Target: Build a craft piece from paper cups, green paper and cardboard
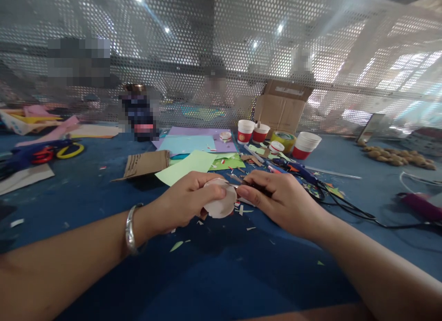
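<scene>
My left hand (191, 196) is closed around the edge of a white round paper piece (219, 206), the thumb lying flat across its face. The piece looks like the cut-off bottom of a paper cup. My right hand (279, 196) is closed on a slim tool with a dark handle, mostly hidden by the fingers. Its thin, light tip (232, 186) meets the paper piece's right edge, and I cannot make out its exact kind. Small white, red and green paper scraps (243, 210) lie on the blue table below both hands.
Beyond my hands lie green paper (188, 166), corrugated cardboard (147, 164) and purple sheets (193, 131). Paper cups (305, 145), yellow tape (283, 140) and a cardboard box (281, 107) stand behind. A blue glue gun (302, 171) with a black cable is at right, yellow-handled scissors (71, 150) at left.
</scene>
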Demonstrator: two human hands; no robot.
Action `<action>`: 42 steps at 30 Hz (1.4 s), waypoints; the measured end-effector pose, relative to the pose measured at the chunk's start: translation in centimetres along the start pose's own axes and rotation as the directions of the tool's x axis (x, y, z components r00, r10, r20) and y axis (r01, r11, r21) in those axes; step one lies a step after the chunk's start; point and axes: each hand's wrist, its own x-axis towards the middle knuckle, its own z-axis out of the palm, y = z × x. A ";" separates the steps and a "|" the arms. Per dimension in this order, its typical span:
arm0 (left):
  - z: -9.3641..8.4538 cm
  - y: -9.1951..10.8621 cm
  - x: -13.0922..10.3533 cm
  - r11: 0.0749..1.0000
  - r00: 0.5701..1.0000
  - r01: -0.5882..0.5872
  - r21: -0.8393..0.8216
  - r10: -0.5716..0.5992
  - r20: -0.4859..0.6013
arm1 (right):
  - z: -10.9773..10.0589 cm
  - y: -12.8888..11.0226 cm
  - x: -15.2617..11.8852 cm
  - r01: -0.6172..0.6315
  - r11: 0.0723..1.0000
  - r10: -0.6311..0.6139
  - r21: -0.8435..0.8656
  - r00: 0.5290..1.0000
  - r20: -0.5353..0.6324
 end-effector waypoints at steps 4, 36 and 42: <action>0.1 0.3 -0.2 0.999 0.999 0.031 0.036 -0.031 -0.023 | -0.2 -0.1 -0.1 0.020 0.999 -0.019 -0.039 0.999 0.027; 0.2 0.5 -0.1 0.999 1.000 0.002 0.047 -0.003 0.023 | 0.1 0.0 0.0 0.053 0.998 -0.053 0.035 0.999 -0.004; 0.3 0.2 0.0 0.997 0.991 0.079 -0.005 -0.079 -0.109 | 0.2 0.3 0.4 -0.045 0.993 0.053 0.110 0.997 -0.064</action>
